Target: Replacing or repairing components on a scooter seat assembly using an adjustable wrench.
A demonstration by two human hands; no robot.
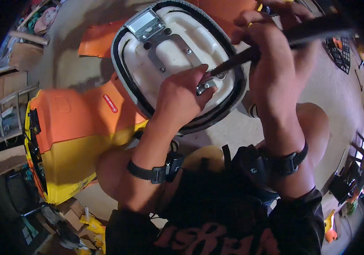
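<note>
An oval shell [175,55] shows its white inner side, with a black rubber-like strip round its rim. A grey metal plate [156,57] with bolts sits in its middle, and a shiny metal latch-like fitting [146,24] is at its upper left edge. My left hand [180,95] is closed in a pinch by a small metal bracket [207,86] at the plate's lower right; what its fingertips grip is hidden. My right hand [271,68] is closed round a long dark tool [237,58], whose narrow end reaches my left fingertips. The tool's thick end blurs near the camera.
Left of the shell stands a large orange and yellow body panel [75,123]. An orange piece [99,40] lies behind it on the concrete floor [67,63]. Cardboard and clutter [73,216] line the lower left; a black crate [338,53] lies at the far right.
</note>
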